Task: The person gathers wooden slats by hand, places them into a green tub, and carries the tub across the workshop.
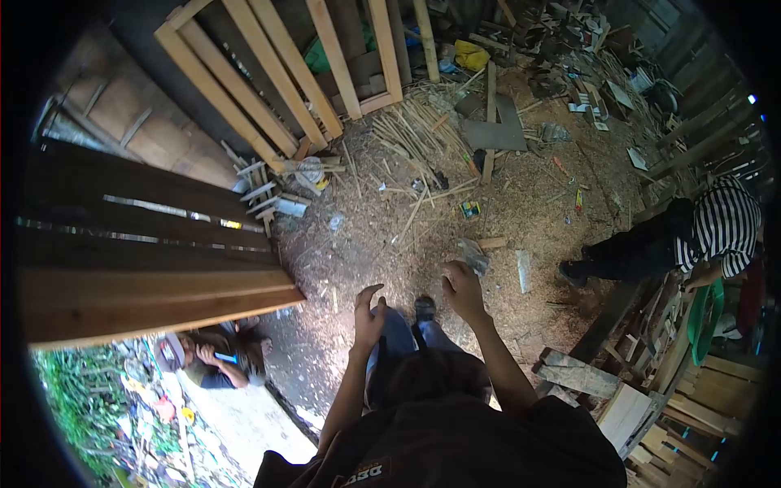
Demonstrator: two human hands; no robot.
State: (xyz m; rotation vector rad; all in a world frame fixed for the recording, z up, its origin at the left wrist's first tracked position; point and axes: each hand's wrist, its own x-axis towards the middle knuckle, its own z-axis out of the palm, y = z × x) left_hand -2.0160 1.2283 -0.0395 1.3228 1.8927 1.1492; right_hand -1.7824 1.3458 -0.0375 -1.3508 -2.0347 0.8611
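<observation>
Both of my arms reach forward over the littered dirt floor (pixel 390 260). My left hand (pixel 370 317) is raised above my left knee, its thumb and fingers apart with nothing between them. Across from it, my right hand (pixel 464 291) has bent fingers spread from the thumb and is also bare. A crumpled clear plastic piece (pixel 473 255) and a short wood offcut (pixel 492 242) lie on the floor just beyond my right hand. My shoe (pixel 425 307) shows between the two hands.
Wooden frames (pixel 285 73) lean at the back left, beside scattered thin sticks (pixel 415 134). A plank door (pixel 154 244) stands at left. One person (pixel 207 354) sits outside the doorway; another in a striped shirt (pixel 726 224) bends at right near a lumber-covered workbench (pixel 626 411).
</observation>
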